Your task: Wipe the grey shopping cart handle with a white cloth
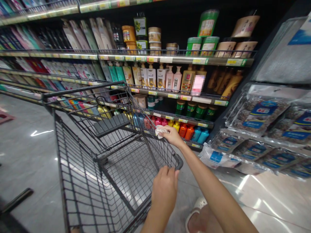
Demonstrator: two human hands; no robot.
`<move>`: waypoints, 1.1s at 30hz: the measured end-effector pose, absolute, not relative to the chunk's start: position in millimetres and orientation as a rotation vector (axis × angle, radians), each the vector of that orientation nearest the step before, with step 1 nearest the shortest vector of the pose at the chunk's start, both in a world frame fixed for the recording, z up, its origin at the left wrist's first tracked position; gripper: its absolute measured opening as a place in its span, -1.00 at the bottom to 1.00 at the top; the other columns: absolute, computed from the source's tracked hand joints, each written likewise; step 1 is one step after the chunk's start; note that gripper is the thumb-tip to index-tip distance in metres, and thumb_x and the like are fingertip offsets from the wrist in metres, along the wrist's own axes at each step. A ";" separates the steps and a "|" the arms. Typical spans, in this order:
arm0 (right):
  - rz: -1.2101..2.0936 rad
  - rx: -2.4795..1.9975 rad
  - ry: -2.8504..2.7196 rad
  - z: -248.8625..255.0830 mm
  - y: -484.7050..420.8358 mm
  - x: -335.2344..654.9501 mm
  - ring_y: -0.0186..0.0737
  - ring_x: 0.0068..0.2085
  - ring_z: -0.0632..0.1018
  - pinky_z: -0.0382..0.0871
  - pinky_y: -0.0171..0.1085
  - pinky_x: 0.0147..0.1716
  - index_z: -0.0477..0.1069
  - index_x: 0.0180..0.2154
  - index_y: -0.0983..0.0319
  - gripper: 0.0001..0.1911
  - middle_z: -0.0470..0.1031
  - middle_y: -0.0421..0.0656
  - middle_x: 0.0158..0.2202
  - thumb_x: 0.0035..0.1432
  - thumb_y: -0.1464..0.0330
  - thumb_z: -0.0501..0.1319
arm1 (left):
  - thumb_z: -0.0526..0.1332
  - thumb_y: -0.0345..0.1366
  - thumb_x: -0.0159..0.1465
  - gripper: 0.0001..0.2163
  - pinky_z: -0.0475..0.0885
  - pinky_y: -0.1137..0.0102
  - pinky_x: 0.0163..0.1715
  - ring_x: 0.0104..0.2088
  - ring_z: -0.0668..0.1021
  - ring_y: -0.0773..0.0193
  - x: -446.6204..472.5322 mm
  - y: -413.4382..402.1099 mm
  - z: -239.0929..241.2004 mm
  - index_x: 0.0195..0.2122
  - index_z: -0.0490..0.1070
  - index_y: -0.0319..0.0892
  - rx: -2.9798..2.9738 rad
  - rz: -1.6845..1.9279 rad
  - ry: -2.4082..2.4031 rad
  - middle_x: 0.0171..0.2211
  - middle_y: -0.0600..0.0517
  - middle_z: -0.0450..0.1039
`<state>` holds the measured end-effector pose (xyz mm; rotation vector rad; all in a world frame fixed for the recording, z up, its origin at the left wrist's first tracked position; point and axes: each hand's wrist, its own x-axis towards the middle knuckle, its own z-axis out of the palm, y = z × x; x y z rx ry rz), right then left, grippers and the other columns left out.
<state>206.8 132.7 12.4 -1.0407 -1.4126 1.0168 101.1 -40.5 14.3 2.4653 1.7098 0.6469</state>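
1. Well, the cart [116,187] stands right before the person, its long axis running from about 5 o'clock, by the hands, to about 11 o'clock.
2. At that 11 o'clock end are its top bar [84,89], set crosswise to the axis, and the grey flap [112,125], slightly lower.
3. The left hand [165,186] is at the near end, its fingers curled together over the rim just beside the rounded corner [179,161]. The fingertips are hidden from me, so I cannot tell how firmly they press.
4. The right hand [173,135] lies at 1 o'clock from the left one, farther along the cart's side, fingers narrowed in a pinch on a crumpled white tissue [160,132].
5. That tissue rests at the cart's right-hand rim, poking out of the fingers toward 9 o'clock; it is too bunched to show a long axis.
6. Shelves [160,59] stretch across from 10 to 1 o'clock. Bright bottles [188,132] line the bottom tier, close beyond the right hand.
7. At 3 o'clock hang packets [262,113]; at 5 o'clock from the left hand, a pale shoe [200,203] stands on the floor [29,155].
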 end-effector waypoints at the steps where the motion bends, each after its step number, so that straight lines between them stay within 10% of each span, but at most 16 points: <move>1: 1.062 -1.033 -1.373 11.2 132.5 207.9 -0.13 -0.20 0.53 0.33 -0.16 -0.11 0.57 -0.39 0.23 -0.78 0.59 -0.17 -0.29 -0.22 0.36 0.37 | 0.03 -0.31 0.33 -0.79 0.33 0.45 -0.40 -0.39 0.48 0.30 101.1 -39.6 15.5 -0.34 0.45 -0.14 2.454 0.636 1.714 -0.44 0.04 0.40; 26: 1.347 -0.956 -0.509 -46.9 -29.1 264.6 -0.16 -0.30 0.56 0.40 -0.21 -0.22 0.58 -0.39 0.18 -0.63 0.62 -0.12 -0.33 -0.41 0.39 0.49 | -0.01 -0.28 0.34 -0.74 0.33 0.42 -0.42 -0.41 0.50 0.27 104.6 -32.9 17.9 -0.28 0.46 -0.15 2.504 0.658 1.693 -0.44 0.02 0.43; 33: 0.973 -0.985 -0.417 -53.6 -50.4 238.6 -0.07 -0.05 0.52 0.27 -0.03 0.05 0.52 -0.16 0.18 -0.59 0.56 -0.06 -0.11 -0.14 0.28 0.39 | -0.02 -0.28 0.34 -0.73 0.32 0.42 -0.42 -0.42 0.49 0.27 105.2 -30.8 20.8 -0.32 0.47 -0.16 2.442 0.680 1.671 -0.45 0.01 0.43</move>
